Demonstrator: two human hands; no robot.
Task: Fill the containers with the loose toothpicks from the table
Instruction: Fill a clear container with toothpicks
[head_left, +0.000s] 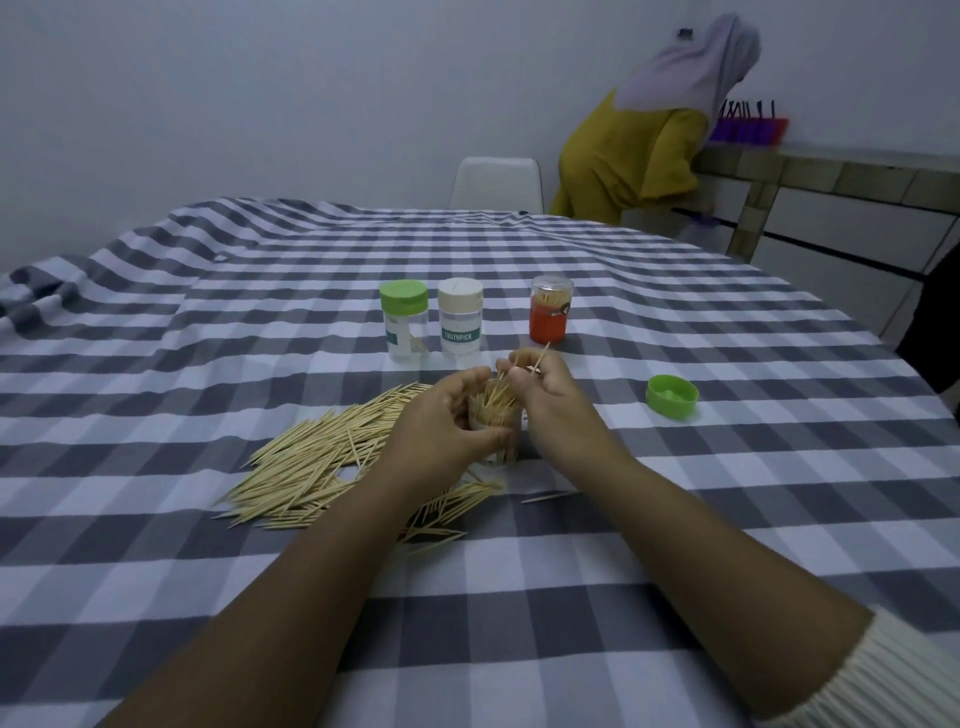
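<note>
A clear open container (500, 422) stands mid-table, packed with upright toothpicks. My left hand (441, 431) grips its left side. My right hand (540, 387) pinches a few toothpicks above its mouth, one sticking up past the fingers. A big pile of loose toothpicks (317, 467) lies to the left and in front. Further back stand a green-lidded container (404, 319), a cream-lidded container labelled TOOTHPICK (460, 322) and an orange container (550, 316) holding toothpicks.
A loose green lid (671, 396) lies to the right on the grey checked tablecloth (675, 519). One stray toothpick (548, 497) lies right of my right arm. A white chair (496, 183) and a person in yellow (639, 150) at a counter are beyond the table.
</note>
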